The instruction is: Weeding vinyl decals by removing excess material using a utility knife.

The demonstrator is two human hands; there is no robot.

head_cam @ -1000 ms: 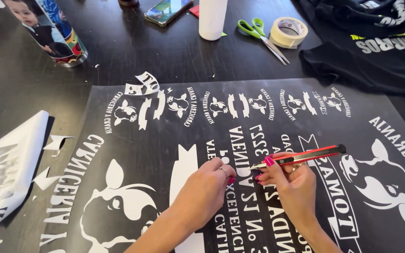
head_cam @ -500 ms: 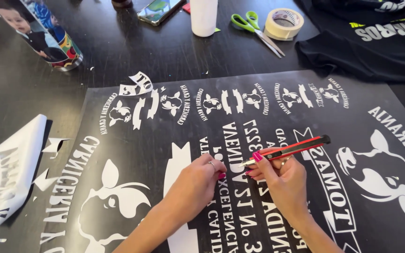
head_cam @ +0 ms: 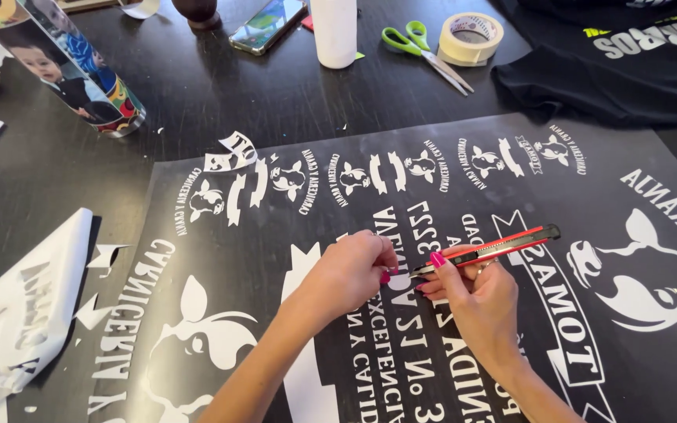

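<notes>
A large black vinyl sheet with white cut lettering and animal figures lies flat on the dark table. My right hand grips a red and black utility knife, its tip pointing left at a white letter near the sheet's middle. My left hand is pinched at that same spot, fingertips on a small white piece of vinyl right beside the blade tip. The two hands nearly touch.
Peeled white vinyl scraps lie at the left edge. At the back stand a printed tumbler, a phone, a white cylinder, green scissors and a tape roll. Black shirts lie far right.
Both hands have stayed together at the same letter. The view has shifted slightly, and the knife sits a little flatter; my left fingers have closed tighter on the small white piece.
</notes>
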